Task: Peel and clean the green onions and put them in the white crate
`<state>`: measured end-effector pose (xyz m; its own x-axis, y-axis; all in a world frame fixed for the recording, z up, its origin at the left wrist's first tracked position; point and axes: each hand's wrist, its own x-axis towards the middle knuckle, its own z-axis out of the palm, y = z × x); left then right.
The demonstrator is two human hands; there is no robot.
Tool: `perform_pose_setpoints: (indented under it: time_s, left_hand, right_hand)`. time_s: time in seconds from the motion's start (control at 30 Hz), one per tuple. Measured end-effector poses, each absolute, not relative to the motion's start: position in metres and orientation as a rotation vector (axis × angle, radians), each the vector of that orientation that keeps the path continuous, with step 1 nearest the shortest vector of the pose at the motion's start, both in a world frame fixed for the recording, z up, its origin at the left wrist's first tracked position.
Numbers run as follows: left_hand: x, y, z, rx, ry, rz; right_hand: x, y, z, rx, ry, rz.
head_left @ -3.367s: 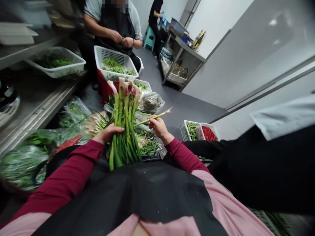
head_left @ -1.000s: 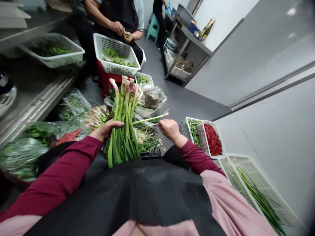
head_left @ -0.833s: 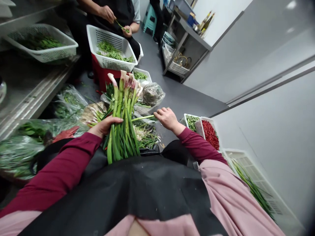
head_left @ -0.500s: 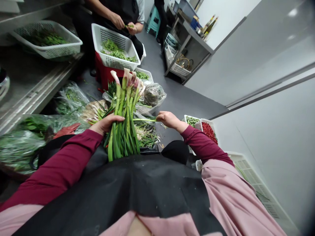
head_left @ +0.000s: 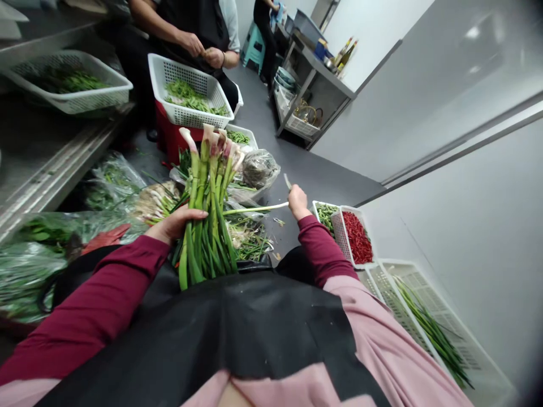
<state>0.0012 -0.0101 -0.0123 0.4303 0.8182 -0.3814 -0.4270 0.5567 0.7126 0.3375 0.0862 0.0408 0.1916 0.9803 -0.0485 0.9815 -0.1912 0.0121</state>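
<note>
Green, pink-tipped bundle of long scallion stalks [head_left: 206,209] stands upright on the lap, left hand [head_left: 175,224] clasped around it. Right hand [head_left: 297,201] pinches one pale single stalk [head_left: 254,210]; best pulled straight, bundle held steady.

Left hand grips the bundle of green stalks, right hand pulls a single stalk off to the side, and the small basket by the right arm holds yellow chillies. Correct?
Not quite. The head view shows the small basket holds red chillies, not yellow. The rest stands: the left hand grips the bundle of green stalks and the right hand pulls a single stalk aside.
</note>
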Motion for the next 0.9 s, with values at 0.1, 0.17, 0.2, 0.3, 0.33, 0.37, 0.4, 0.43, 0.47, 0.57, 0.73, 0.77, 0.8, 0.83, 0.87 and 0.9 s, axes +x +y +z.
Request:
perform_pose_setpoints:
  time_s: [0.1, 0.17, 0.2, 0.3, 0.33, 0.37, 0.4, 0.43, 0.47, 0.57, 0.73, 0.77, 0.8, 0.83, 0.87, 0.9]
  left_hand:
    - [-0.002, -0.014, -0.008, 0.583, 0.779, 0.87]
    - [-0.001, -0.016, -0.007, 0.577, 0.771, 0.899]
    - [0.0, -0.016, -0.008, 0.572, 0.763, 0.913]
    - [0.006, -0.012, -0.013, 0.551, 0.729, 0.956]
    - [0.008, -0.011, -0.016, 0.544, 0.711, 0.96]
    - [0.01, -0.009, -0.018, 0.539, 0.684, 0.956]
    - [0.012, -0.007, -0.021, 0.54, 0.65, 0.944]
    - [0.014, -0.005, -0.023, 0.545, 0.608, 0.924]
    - [0.015, -0.003, -0.025, 0.555, 0.563, 0.902]
    - [0.017, 0.002, -0.029, 0.592, 0.446, 0.827]
    - [0.017, 0.005, -0.031, 0.645, 0.394, 0.73]
    - [0.018, 0.005, -0.03, 0.651, 0.408, 0.754]
    - [0.02, 0.004, -0.03, 0.653, 0.422, 0.788]
    - [0.021, 0.004, -0.029, 0.651, 0.431, 0.82]
    - [0.023, 0.003, -0.028, 0.646, 0.434, 0.846]
    - [0.025, 0.003, -0.028, 0.641, 0.431, 0.866]
  right_hand:
    - [0.348, 0.075, 0.022, 2.289, 1.966, -0.252]
    - [0.344, 0.059, 0.005, 2.126, 2.07, -0.467]
    - [0.337, 0.051, -0.003, 2.069, 2.121, -0.566]
    - [0.301, 0.028, -0.017, 1.965, 2.336, -0.851]
    - [0.284, 0.024, -0.017, 1.957, 2.426, -1.041]
    - [0.267, 0.022, -0.015, 1.934, 2.495, -1.313]
    - [0.251, 0.022, -0.011, 1.891, 2.526, -1.657]
    - [0.238, 0.025, -0.005, 1.838, 2.499, -2.004]
    - [0.228, 0.03, 0.002, 1.803, 2.431, -2.3]
    - [0.229, 0.05, 0.027, 2.076, 2.332, -2.632]
    - [0.257, 0.06, 0.06, 2.412, 3.022, -1.858]
    - [0.253, 0.057, 0.06, 2.305, 3.044, -1.728]
    - [0.246, 0.052, 0.057, 2.229, 2.999, -1.652]
    - [0.236, 0.048, 0.052, 2.182, 2.92, -1.619]
    - [0.226, 0.044, 0.046, 2.157, 2.837, -1.625]
    - [0.216, 0.041, 0.039, 2.136, 2.769, -1.654]
